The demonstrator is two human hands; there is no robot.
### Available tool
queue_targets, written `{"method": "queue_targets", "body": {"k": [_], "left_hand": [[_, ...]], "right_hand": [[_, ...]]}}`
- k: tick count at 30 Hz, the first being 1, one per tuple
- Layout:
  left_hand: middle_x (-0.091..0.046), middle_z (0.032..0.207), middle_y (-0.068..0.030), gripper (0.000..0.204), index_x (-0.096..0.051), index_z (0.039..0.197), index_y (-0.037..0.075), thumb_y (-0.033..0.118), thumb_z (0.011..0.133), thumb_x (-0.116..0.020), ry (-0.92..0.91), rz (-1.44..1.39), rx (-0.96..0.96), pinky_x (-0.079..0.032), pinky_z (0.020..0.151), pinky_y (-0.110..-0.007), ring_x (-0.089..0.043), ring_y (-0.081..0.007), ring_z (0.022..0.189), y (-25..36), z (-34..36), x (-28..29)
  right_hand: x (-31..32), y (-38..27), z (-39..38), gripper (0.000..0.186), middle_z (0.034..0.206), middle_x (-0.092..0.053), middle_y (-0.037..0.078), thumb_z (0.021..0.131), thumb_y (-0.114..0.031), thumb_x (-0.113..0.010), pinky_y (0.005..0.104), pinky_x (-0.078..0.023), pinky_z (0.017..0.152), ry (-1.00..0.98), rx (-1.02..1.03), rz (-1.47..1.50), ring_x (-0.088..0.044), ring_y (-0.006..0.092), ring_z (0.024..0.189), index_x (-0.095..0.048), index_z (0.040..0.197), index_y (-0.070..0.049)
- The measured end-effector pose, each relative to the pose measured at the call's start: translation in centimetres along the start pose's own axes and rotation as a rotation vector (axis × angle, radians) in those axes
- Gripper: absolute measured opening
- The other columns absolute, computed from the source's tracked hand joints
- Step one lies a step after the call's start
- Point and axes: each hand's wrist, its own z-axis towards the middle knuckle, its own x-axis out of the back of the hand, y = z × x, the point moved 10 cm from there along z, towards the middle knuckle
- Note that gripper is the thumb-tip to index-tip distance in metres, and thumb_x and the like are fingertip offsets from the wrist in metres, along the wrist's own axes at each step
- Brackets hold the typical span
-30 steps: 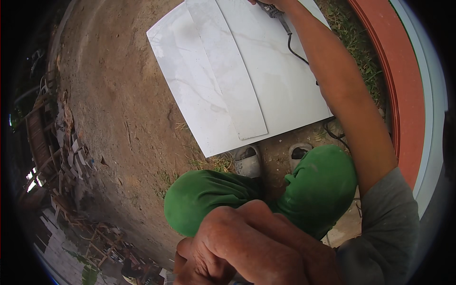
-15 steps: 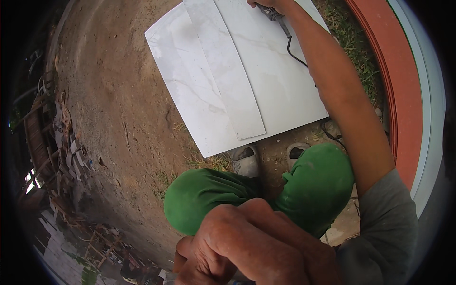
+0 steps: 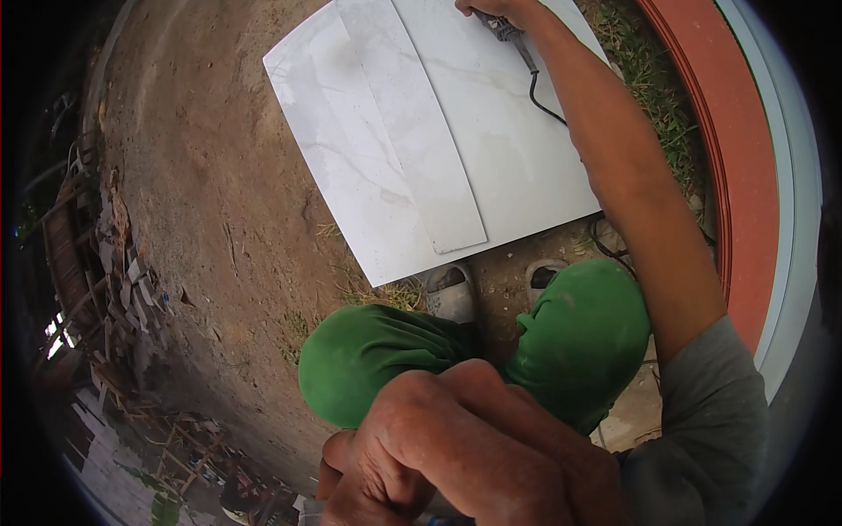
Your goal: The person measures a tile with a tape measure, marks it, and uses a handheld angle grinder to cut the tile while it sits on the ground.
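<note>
At the top edge my right hand (image 3: 504,9) is closed around a corded power tool (image 3: 509,35), slim and grey like an angle grinder; its front end is out of view. The tool sits over a large white panel (image 3: 535,175), tile-like and smooth. A narrower white marbled slab (image 3: 395,131) lies on the panel's left part, with a straight seam or line along it. My left hand (image 3: 465,438) is raised very close to the camera, knuckles bent and fingers curled in. Whatever it may hold is hidden.
A black cord (image 3: 548,110) runs from the tool under my right forearm. My green-clad knees (image 3: 377,359) and sandals (image 3: 452,294) are at the panel's near edge. Grass (image 3: 653,96) and a red-orange wall base (image 3: 737,131) border the right. Wood scraps (image 3: 132,289) lie left on bare dirt.
The view has shifted very slightly, moving everything a little left and up. My right hand keeps its grip on the power tool, and my left hand stays curled.
</note>
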Motion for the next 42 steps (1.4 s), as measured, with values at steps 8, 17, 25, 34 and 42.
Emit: {"method": "queue_targets", "body": {"k": [8,17,25,34,42], "left_hand": [[-0.074,0.102,-0.0348,0.024,-0.072,0.111,-0.018,0.005,0.103,-0.073,-0.008,0.004,0.023,-0.067,0.072,-0.039,-0.078,-0.0366,0.089,-0.6,-0.1,0.1],[-0.074,0.100,-0.0342,0.023,-0.073,0.110,-0.017,0.005,0.102,-0.074,0.089,-0.001,0.029,-0.066,0.070,-0.038,-0.078,-0.0351,0.086,-0.7,-0.9,-0.4],[-0.075,0.096,-0.0339,0.023,-0.074,0.109,-0.016,0.006,0.103,-0.075,0.025,0.019,0.043,-0.066,0.069,-0.037,-0.078,-0.0334,0.084,-0.9,-0.5,0.1],[-0.075,0.097,-0.0331,0.024,-0.074,0.108,-0.016,0.007,0.103,-0.075,0.009,0.018,0.058,-0.066,0.068,-0.036,-0.078,-0.0326,0.082,-1.5,-0.5,0.0],[-0.075,0.097,-0.0331,0.024,-0.074,0.108,-0.015,0.009,0.103,-0.075,-0.001,0.020,0.077,-0.066,0.066,-0.035,-0.078,-0.0317,0.081,-1.6,-0.9,-0.2]], "right_hand": [[0.1,1.4,0.6,0.041,0.106,-0.075,0.019,0.085,-0.018,-0.082,0.0409,-0.063,0.079,-0.016,-0.003,0.021,-0.075,0.0274,0.093,-0.074,0.117,0.006],[0.1,2.0,0.4,0.041,0.106,-0.076,0.019,0.083,-0.018,-0.082,0.0415,-0.062,0.080,-0.002,0.015,0.040,-0.075,0.0279,0.095,-0.074,0.116,0.006],[0.6,3.0,-0.3,0.043,0.106,-0.076,0.019,0.082,-0.019,-0.081,0.0412,-0.062,0.081,0.006,-0.008,0.035,-0.075,0.0285,0.096,-0.074,0.117,0.005],[-0.2,3.6,-1.0,0.042,0.107,-0.077,0.020,0.083,-0.019,-0.083,0.0419,-0.063,0.081,-0.037,0.003,0.057,-0.076,0.0296,0.095,-0.075,0.116,0.006],[0.3,3.5,-2.4,0.039,0.102,-0.077,0.017,0.083,-0.019,-0.083,0.0404,-0.062,0.079,0.001,-0.004,0.023,-0.075,0.0276,0.091,-0.076,0.112,0.005]]}}
